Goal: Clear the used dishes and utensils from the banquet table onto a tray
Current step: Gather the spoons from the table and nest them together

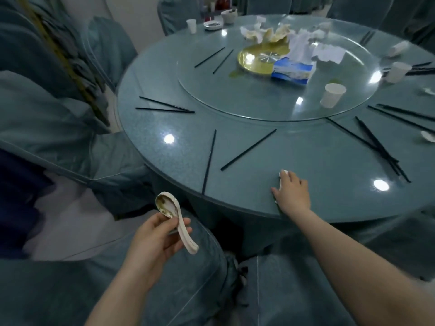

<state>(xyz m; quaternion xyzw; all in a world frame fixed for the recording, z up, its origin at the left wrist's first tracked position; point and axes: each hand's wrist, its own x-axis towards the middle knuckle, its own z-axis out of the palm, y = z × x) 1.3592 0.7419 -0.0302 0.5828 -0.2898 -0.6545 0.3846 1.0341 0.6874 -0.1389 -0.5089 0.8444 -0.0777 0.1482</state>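
Note:
My left hand (pixel 155 238) holds stacked white ceramic soup spoons (pixel 175 218), soiled in the bowl, off the near-left edge of the round table (pixel 235 147). My right hand (pixel 292 191) lies on the table's near edge, fingers closing over a small white object (pixel 281 178), mostly hidden, perhaps another spoon. Black chopsticks lie around the rim: a pair (pixel 209 161) just left of my right hand, another (pixel 164 107) at the left, several (pixel 379 147) at the right. Paper cups (pixel 333 95) stand on the glass turntable.
The glass turntable (pixel 211 90) carries a gold plate (pixel 256 60), a blue tissue box (pixel 292 71) and crumpled napkins (pixel 270 31). Small bowls and a cup (pixel 191 25) sit at the far edge. Covered chairs (pixel 58 128) ring the table. No tray is in view.

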